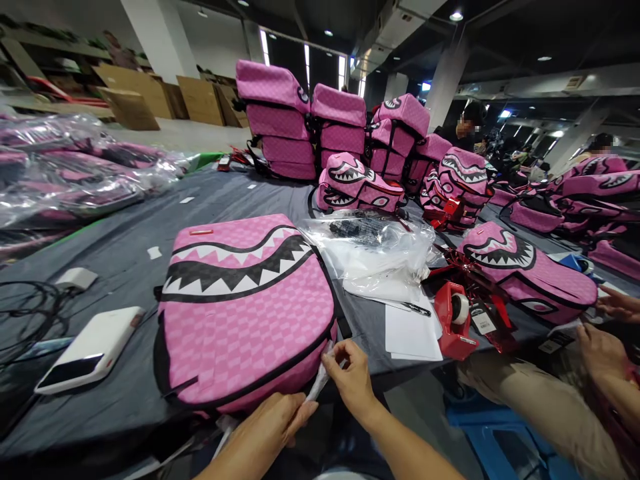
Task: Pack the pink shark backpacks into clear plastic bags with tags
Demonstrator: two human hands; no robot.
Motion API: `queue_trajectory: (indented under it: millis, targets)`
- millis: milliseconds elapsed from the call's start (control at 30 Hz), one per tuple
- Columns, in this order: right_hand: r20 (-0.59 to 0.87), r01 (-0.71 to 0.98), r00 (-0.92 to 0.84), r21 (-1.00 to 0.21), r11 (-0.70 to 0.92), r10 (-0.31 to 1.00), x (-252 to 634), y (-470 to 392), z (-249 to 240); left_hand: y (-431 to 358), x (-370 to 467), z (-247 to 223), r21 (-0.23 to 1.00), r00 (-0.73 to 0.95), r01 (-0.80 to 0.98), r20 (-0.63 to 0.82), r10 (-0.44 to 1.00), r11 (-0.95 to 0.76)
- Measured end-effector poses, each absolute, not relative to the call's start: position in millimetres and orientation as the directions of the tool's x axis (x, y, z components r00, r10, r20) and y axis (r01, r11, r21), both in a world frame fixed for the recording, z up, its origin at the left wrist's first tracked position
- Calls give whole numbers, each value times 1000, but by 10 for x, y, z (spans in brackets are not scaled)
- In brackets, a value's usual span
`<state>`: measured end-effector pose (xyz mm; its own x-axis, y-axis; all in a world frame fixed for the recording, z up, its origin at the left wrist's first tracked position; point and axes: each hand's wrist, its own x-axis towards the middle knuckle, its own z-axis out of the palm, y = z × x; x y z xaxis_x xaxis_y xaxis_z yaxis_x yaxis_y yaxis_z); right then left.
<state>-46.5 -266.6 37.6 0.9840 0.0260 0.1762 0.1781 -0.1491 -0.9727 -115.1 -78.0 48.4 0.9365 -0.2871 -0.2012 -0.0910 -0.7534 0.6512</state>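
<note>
A pink checkered backpack (250,320) with a black-and-white shark-mouth print lies flat at the table's front edge. At its lower right side, a thin whitish wrapped strip (319,381) runs between my two hands. My left hand (280,420) is closed on the strip's lower end, just below the bag's bottom edge. With thumb and fingers, my right hand (351,373) pinches the upper end beside the bag's corner. Whether the strip is attached to the bag is hidden by my hands.
Right of the bag are clear plastic bags (370,247), white paper (410,330), a pen (417,309) and a red tape dispenser (454,320). A white power bank (90,350) lies left. Stacked pink backpacks (280,120) stand behind. A co-worker's hands (603,353) handle another backpack (535,273).
</note>
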Motion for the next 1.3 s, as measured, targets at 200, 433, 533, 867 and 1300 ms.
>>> queue_trajectory:
  millis: [200,433,533,867,1300]
  targets:
    - [-223,-217,975,-929,301,16,-465,-2474,167,-985,-1129,772,411,912,-51,-352,-210,-910]
    - [33,43,994,-994,96,-101,-314,-2347,-30,-986,-1085,696,223,934,-171,-273,-230,-960]
    - [356,330,932,-909,-254,-65,-352,-2612,185,-963,-1089,561,206,950,-268,-109,-294,-941]
    - [556,966,254,-192,-175,792,-209,-2757,506,-303,-1276,316,-122,575,-638,582,-575,-761]
    - [556,967,244,-79,-241,794,-117,-2724,326,-68,-1391,201,-99,603,-440,704,-376,-892]
